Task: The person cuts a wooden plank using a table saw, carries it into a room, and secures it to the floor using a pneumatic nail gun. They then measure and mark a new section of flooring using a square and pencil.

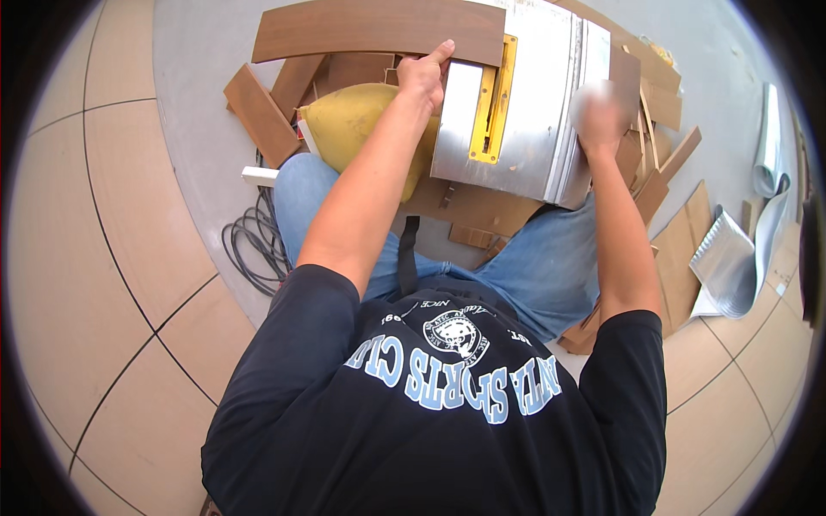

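Observation:
My left hand (423, 76) grips the near edge of a brown wooden plank (361, 26), index finger reaching along it. The plank overlaps the left part of a silver metal saw table (538, 103) with a yellow slotted insert (483, 129). My right hand (602, 120) is at the table's right side, beside a ridged metal rail (567, 172) and a brown board (625, 73); its fingers are blurred, so what they hold is unclear. Below my left forearm lies a yellow bag or cushion (340, 125).
Loose wood offcuts (262, 116) and cardboard (675, 236) surround the saw. A coiled black cable (245, 241) lies left of my bent legs. Silver foil-like sheeting (723, 258) and a roll (766, 138) lie at the right, on grey flooring bordered by beige tiles (129, 215).

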The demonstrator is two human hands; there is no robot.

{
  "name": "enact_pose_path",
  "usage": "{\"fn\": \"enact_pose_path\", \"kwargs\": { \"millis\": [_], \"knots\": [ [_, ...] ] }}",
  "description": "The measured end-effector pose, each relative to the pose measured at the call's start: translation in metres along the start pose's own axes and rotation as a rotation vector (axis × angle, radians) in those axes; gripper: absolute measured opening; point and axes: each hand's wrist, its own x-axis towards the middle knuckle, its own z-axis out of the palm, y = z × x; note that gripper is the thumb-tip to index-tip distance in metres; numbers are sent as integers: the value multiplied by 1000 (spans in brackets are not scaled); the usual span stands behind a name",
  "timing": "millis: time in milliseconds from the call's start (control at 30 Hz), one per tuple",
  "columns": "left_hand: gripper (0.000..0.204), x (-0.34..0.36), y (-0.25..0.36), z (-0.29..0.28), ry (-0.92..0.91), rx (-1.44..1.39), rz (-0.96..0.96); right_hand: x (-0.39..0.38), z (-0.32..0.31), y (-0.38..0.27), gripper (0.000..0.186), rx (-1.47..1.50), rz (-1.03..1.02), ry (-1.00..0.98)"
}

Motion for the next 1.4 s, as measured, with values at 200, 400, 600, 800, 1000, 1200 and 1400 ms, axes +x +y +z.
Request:
{"fn": "enact_pose_path", "kwargs": {
  "millis": [200, 400, 600, 800, 1000, 1200, 1400],
  "knots": [
    [20, -2, -1, -2, -12, -3, 8, 2, 0, 1, 43, 53, 43, -71],
    [21, -7, 1, -6, 11, 0, 10, -2, -11, -13, 49, 285, 205, -61],
    [21, -13, 0, -5, -8, -4, -12, 1, -4, -4, 52, 211, 187, -86],
    [21, -11, -4, -13, -24, -2, 19, 1, 8, -3, 57, 393, 337, -75],
    [24, -13, -9, -13, -25, 6, 33, 1, 16, 8, 59, 381, 288, -62],
    [24, -22, -4, -25, -3, 25, 16, -2, -57, -39, 59, 522, 439, -96],
    [30, -34, -5, -20, -39, 2, 59, -5, -59, -36, 52, 502, 432, -47]
  ]
}}
